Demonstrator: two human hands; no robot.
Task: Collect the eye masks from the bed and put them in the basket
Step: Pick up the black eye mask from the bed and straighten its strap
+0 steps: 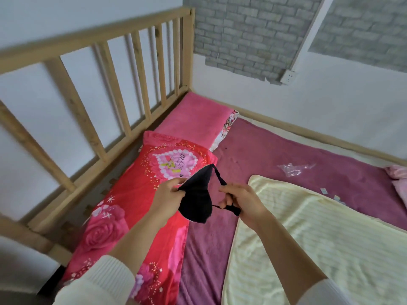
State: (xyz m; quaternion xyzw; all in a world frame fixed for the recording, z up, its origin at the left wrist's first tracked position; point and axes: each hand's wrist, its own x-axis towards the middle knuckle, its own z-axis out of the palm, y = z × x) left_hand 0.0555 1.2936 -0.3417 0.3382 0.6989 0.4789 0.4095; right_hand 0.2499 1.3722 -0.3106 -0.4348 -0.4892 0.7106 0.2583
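A black eye mask (pixel 197 200) is held in the air at the centre of the view, above the seam between the red floral pillow (pixel 141 201) and the purple bed sheet (pixel 275 155). Its body is pinched along the upper edge by the left hand (pixel 168 193), fingers closed on the fabric. Its elastic strap (pixel 220 175) is gripped by the right hand (pixel 241 200), closed around it, a loop rising toward 12 o'clock and a short end trailing below the fist. The mask hangs limp and is clear of the bedding.

Progress is judged as partial: one mask is lifted from the bed but not yet deposited. No basket is visible anywhere in the view, so its position and contents cannot be reported. No further mask is identified with certainty on the bed; whether others remain cannot be told.

Further out, a pale yellow blanket (pixel 308 234) is spread at 4 o'clock. A clear plastic bag (pixel 294 169), apparently empty, is noted on the sheet at 2 o'clock. Small scraps (pixel 324 190) lie at 3 o'clock, and pink cloth (pixel 399 179) is seen at the right edge, too cropped to name. A pink pillow (pixel 198 119) lies at 12 o'clock beside the wooden rail (pixel 123 102), which runs from 9 to 12 o'clock.
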